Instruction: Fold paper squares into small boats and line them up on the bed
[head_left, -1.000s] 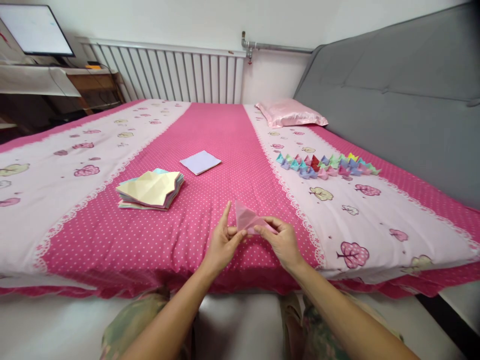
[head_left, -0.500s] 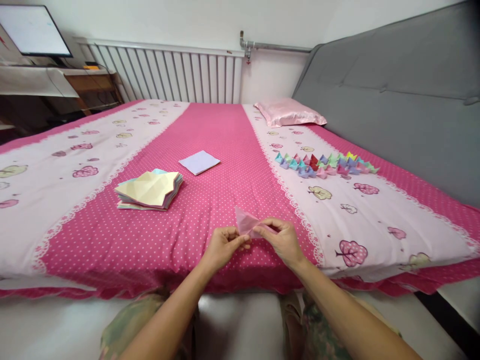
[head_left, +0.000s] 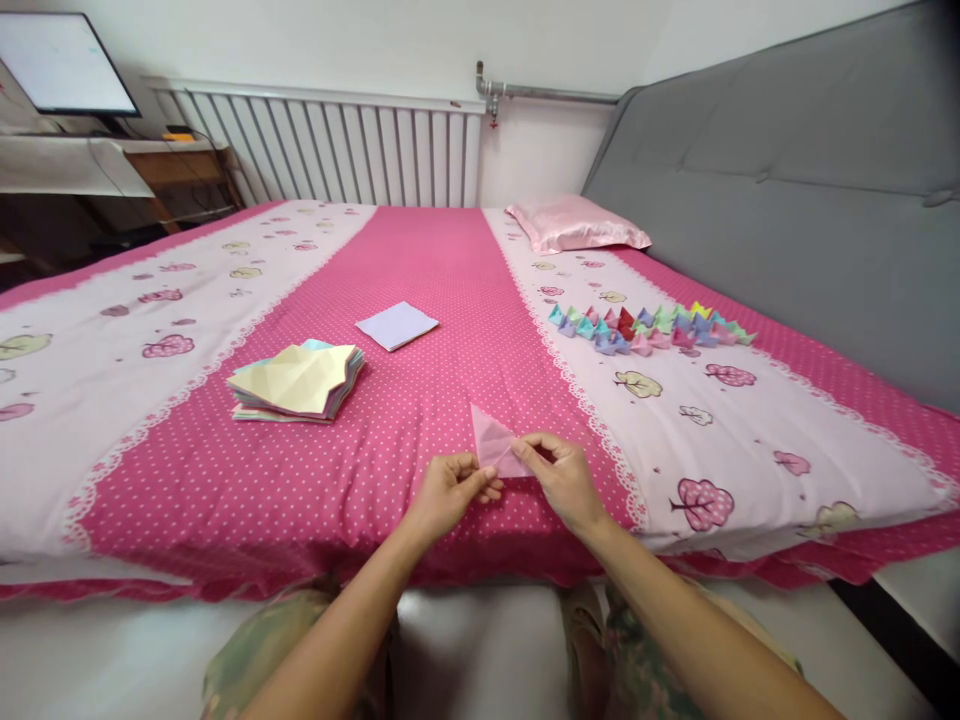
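Note:
A pink folded paper piece [head_left: 491, 445] stands up as a small triangle just above the near edge of the pink dotted bed [head_left: 420, 260]. My left hand [head_left: 448, 493] pinches its lower left part with curled fingers. My right hand [head_left: 564, 482] pinches its right side between thumb and fingers. Both hands hover close over the bedspread, almost touching each other.
A stack of creased pastel papers [head_left: 298, 381] lies to the left, a flat pale lilac sheet [head_left: 397, 325] beyond it. Several small folded coloured paper shapes [head_left: 649, 331] sit in rows at the right. A pink pillow [head_left: 576, 224], a grey headboard [head_left: 795, 190] and a radiator [head_left: 330, 150] stand behind.
My left hand's stretched forefinger has curled in and now pinches the paper. The paper's right flap has been pressed down under my right fingers.

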